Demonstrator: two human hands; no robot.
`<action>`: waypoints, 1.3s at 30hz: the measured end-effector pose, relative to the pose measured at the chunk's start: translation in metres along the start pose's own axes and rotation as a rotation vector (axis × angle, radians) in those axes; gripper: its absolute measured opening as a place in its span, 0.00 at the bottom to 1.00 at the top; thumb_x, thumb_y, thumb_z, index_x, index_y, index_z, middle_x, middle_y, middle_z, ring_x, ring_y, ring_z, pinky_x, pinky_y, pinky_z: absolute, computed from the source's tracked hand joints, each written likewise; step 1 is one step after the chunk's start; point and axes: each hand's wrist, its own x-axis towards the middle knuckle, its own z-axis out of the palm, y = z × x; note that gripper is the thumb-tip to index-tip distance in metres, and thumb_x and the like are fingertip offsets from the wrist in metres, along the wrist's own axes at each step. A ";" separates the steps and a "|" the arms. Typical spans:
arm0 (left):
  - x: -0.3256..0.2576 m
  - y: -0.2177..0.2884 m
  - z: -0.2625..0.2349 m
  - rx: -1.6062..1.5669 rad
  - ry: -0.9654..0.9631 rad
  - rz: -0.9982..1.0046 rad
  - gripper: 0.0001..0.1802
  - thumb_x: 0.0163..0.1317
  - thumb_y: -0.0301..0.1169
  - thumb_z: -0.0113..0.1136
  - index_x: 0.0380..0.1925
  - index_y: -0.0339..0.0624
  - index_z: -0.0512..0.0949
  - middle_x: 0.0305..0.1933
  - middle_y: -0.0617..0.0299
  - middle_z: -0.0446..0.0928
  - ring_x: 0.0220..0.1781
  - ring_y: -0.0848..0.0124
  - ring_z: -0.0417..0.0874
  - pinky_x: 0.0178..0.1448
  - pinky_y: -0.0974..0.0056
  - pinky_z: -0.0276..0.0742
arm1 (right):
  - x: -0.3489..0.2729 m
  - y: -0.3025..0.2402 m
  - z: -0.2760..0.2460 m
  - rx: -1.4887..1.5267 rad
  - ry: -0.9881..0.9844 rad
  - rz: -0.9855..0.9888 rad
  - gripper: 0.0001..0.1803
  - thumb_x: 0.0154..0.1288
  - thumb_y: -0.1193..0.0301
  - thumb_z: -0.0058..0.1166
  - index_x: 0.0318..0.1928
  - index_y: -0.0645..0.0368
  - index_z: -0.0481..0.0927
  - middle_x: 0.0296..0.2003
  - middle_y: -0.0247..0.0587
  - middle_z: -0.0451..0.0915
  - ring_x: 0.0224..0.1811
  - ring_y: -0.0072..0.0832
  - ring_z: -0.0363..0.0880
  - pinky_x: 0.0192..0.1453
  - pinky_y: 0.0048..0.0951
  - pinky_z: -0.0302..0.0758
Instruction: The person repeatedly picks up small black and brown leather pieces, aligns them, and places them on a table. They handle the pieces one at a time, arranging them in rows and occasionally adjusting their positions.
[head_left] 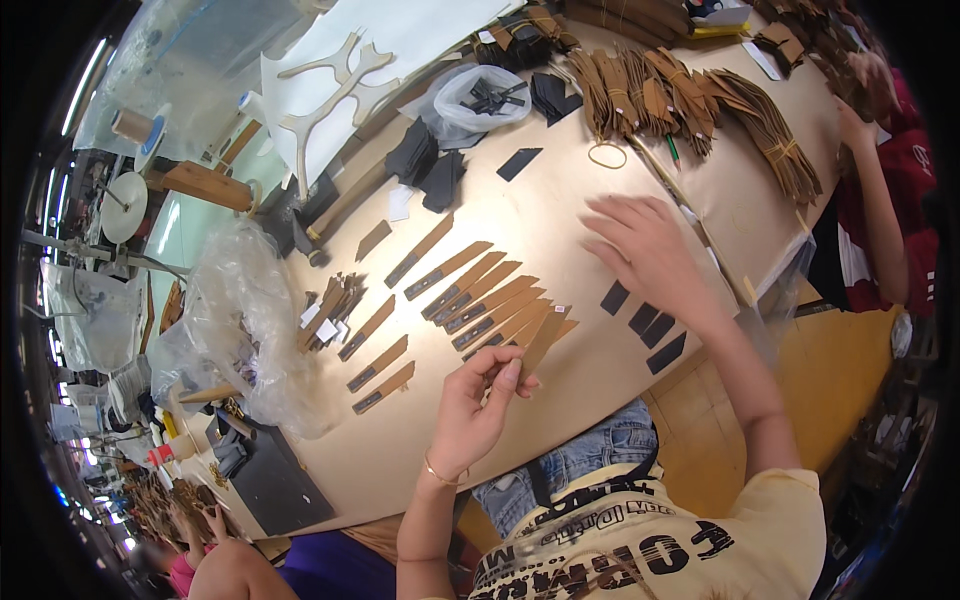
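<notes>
My left hand [478,400] pinches a long tan leather strip [545,338] near the table's front edge, holding it tilted. My right hand [650,250] hovers palm down with fingers spread over the bare tabletop, nothing in it. Between and left of the hands lies a fanned row of tan strips with dark ends [478,295]. Small black rectangular pieces [645,322] lie just below my right hand.
Bundles of brown strips [690,100] lie at the far edge, with black pieces in a clear bag [480,100]. A crumpled plastic bag [245,330] sits left. A person in red [890,200] works at right; another person's hands [215,520] appear lower left. Cream table [560,190].
</notes>
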 end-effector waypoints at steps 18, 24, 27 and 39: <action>0.034 0.019 0.018 0.037 -0.108 -0.085 0.12 0.75 0.28 0.52 0.51 0.31 0.77 0.35 0.62 0.82 0.39 0.77 0.82 0.46 0.71 0.78 | -0.012 0.000 0.002 0.480 -0.212 0.123 0.37 0.78 0.48 0.36 0.73 0.65 0.60 0.71 0.50 0.64 0.76 0.39 0.58 0.78 0.43 0.53; 0.067 0.015 0.039 0.006 -0.185 -0.066 0.13 0.74 0.27 0.52 0.52 0.31 0.77 0.36 0.60 0.82 0.40 0.76 0.84 0.46 0.70 0.78 | -0.020 -0.011 -0.028 1.438 -0.272 0.414 0.25 0.70 0.71 0.60 0.65 0.63 0.72 0.47 0.39 0.81 0.46 0.20 0.78 0.53 0.24 0.76; 0.071 0.007 0.044 0.024 -0.099 -0.057 0.13 0.72 0.25 0.55 0.53 0.33 0.77 0.35 0.58 0.82 0.41 0.75 0.85 0.46 0.69 0.78 | -0.011 -0.003 -0.021 1.121 -0.222 0.418 0.22 0.64 0.78 0.64 0.58 0.63 0.77 0.40 0.33 0.81 0.38 0.16 0.79 0.42 0.18 0.76; 0.104 -0.002 0.044 0.522 0.115 0.129 0.11 0.66 0.18 0.58 0.47 0.35 0.81 0.36 0.57 0.82 0.33 0.74 0.84 0.39 0.70 0.79 | 0.034 0.028 -0.008 0.804 -0.193 0.493 0.19 0.62 0.74 0.66 0.53 0.58 0.78 0.36 0.28 0.78 0.39 0.15 0.76 0.41 0.20 0.73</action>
